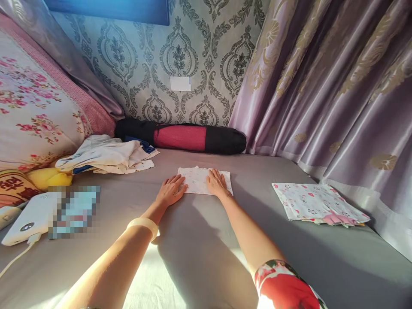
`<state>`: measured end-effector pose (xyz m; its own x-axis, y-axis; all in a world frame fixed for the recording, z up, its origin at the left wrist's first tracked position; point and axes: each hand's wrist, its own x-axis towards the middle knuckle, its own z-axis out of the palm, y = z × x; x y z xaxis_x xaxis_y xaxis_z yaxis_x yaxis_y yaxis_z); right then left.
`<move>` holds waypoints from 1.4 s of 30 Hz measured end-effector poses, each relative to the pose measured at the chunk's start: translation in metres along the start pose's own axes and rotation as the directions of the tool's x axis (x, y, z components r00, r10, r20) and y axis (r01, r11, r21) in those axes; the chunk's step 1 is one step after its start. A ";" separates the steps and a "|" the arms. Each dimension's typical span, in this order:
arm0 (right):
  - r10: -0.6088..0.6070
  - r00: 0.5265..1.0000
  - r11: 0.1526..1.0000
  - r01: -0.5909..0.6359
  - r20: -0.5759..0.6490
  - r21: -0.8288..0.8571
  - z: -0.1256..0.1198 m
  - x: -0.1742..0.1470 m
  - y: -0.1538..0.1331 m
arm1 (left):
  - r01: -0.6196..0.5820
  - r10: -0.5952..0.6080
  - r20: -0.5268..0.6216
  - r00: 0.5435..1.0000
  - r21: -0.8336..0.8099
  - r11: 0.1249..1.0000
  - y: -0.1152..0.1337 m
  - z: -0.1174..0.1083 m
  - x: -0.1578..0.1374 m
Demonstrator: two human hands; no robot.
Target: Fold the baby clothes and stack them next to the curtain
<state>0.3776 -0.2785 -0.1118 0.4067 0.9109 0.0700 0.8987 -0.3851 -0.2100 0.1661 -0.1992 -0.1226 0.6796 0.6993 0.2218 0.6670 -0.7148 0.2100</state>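
A small folded white cloth with a faint print lies flat on the grey bed sheet, straight ahead of me. My left hand rests at its left edge, fingers stretched out and touching the cloth. On the right part of the cloth lies my right hand, palm down with its fingers extended. Neither hand grips anything. Off to the right sits a folded stack of white printed cloth with pink and red figures, apart from my hands.
Crumpled light clothes lie at the back left, by a floral pillow. A black and red roll bag runs along the wall. At left are a white power bank with a cable and a blurred-out item. Curtains hang right.
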 end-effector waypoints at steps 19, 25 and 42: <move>0.095 0.995 0.994 -0.093 0.030 -0.064 -0.005 -0.020 0.040 | -0.007 0.007 0.017 1.000 0.015 1.000 0.004 -0.003 0.000; 0.083 0.996 0.995 -0.083 -0.014 -0.062 -0.003 -0.020 0.040 | -0.051 0.051 -0.007 0.999 0.037 0.998 -0.001 0.001 -0.001; -0.047 0.996 0.997 0.051 0.073 -0.059 -0.045 0.038 0.077 | -0.014 -0.020 0.260 0.965 0.130 0.991 0.005 -0.017 0.109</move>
<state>0.4695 -0.2798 -0.0818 0.3513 0.9362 0.0083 0.9264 -0.3463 -0.1480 0.2388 -0.1264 -0.0812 0.7219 0.6910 -0.0379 0.6914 -0.7179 0.0811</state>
